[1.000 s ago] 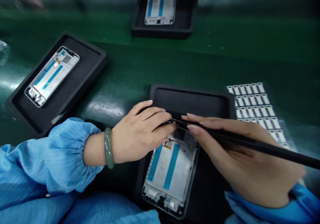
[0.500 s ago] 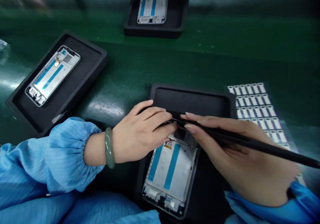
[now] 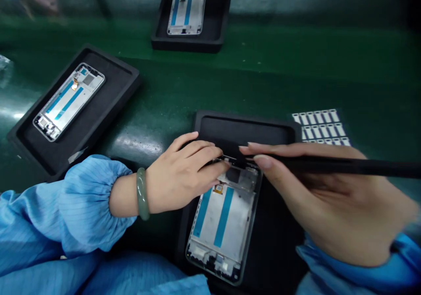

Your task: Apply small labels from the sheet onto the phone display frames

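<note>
A phone frame (image 3: 222, 222) with two blue strips lies in a black tray (image 3: 250, 130) in front of me. My left hand (image 3: 179, 176), wearing a green bangle, rests on the frame's top left corner with its fingers curled down and pressed against it. My right hand (image 3: 329, 200) holds a long black stick tool (image 3: 345, 167) between thumb and fingers. The tool's tip meets the frame's top edge beside my left fingertips.
A sheet of small white labels (image 3: 320, 126) lies right of the tray. Two more black trays with phone frames sit on the green belt, one at the left (image 3: 108, 106) and one at the far top (image 3: 213, 27).
My right hand has tilted the black tool flatter, its rear end rising. The far tray has drifted left along the belt. My left hand stays in place.
</note>
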Motion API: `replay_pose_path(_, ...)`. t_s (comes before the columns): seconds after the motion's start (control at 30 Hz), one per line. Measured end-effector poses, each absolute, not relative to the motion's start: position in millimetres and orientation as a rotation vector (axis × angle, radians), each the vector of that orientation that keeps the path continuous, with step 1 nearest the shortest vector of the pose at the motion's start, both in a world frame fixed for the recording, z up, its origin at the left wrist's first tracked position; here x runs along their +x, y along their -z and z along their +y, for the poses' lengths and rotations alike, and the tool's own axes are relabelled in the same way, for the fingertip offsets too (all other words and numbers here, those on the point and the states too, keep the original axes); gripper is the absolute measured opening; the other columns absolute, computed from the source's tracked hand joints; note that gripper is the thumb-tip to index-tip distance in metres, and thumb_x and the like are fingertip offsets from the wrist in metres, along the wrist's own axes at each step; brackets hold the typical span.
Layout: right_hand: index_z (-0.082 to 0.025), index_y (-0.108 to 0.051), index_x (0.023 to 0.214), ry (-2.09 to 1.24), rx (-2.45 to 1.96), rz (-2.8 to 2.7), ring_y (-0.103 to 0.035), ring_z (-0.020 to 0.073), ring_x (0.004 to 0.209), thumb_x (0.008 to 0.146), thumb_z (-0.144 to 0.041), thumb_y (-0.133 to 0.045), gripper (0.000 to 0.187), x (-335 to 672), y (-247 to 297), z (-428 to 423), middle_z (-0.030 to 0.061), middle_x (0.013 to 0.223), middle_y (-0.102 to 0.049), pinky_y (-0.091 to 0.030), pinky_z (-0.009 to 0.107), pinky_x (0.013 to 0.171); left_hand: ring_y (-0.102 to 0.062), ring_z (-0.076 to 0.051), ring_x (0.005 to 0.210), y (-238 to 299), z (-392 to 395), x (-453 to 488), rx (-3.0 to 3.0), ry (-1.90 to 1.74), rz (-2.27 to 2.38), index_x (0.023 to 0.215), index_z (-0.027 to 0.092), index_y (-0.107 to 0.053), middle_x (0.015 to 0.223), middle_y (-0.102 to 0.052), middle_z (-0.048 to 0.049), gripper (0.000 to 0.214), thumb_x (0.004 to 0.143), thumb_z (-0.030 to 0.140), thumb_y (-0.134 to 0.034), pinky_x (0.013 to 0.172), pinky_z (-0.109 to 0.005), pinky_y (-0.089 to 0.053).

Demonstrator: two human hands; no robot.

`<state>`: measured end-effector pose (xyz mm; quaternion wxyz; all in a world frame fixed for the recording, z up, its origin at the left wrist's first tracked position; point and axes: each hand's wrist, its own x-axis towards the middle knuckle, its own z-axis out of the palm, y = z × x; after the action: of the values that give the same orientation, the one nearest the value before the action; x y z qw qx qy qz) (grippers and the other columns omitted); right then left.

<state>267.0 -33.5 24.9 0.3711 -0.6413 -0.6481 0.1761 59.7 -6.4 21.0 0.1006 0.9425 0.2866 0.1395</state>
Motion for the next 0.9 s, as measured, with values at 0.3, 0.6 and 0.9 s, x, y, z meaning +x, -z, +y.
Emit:
replay_pose_path(0.3,-0.024,-0.069,0.092,-0.388,-1.608,-1.775,-0.074,0.017,0.083,0.084,-0.034,-0.068,0.013,265.0,-21.4,-33.0,0.0011,0.094,-0.076,-0.062,0.032,0.075,-0.056,-0.02,0.117,-22.6,-5.9,59.8,2.779,-0.411,0.84,0.119,0.017,-0.061,0.12,-0.065,-0.0059,0.025,0.099,0.022,-0.047,0.112,-0.043,-0.034)
replay_pose_path(0.6,-0.025,-0.064,0.095,-0.249,-1.567,-1.871,-0.074,0.0177,0.081,0.085,-0.03,-0.068,0.012,262.3,-21.5,-38.1,0.0001,0.092,-0.075,-0.059,0.028,0.063,-0.057,-0.02,0.117,-23.4,-5.1,60.2,2.787,-0.389,0.846,0.12,0.017,-0.06,0.12,-0.065,-0.006,0.026,0.099,0.024,-0.048,0.111,-0.042,-0.035)
replay_pose_path(0.9,-0.022,-0.07,0.088,-0.411,-1.552,-1.663,-0.074,0.0174,0.083,0.081,-0.025,-0.072,0.008,269.6,-19.0,-38.7,0.0016,0.092,-0.076,-0.062,0.029,0.071,-0.06,-0.019,0.108,-24.7,-1.0,62.2,2.694,-0.435,0.853,0.114,0.015,-0.061,0.114,-0.068,-0.005,0.023,0.099,0.023,-0.046,0.11,-0.039,-0.034)
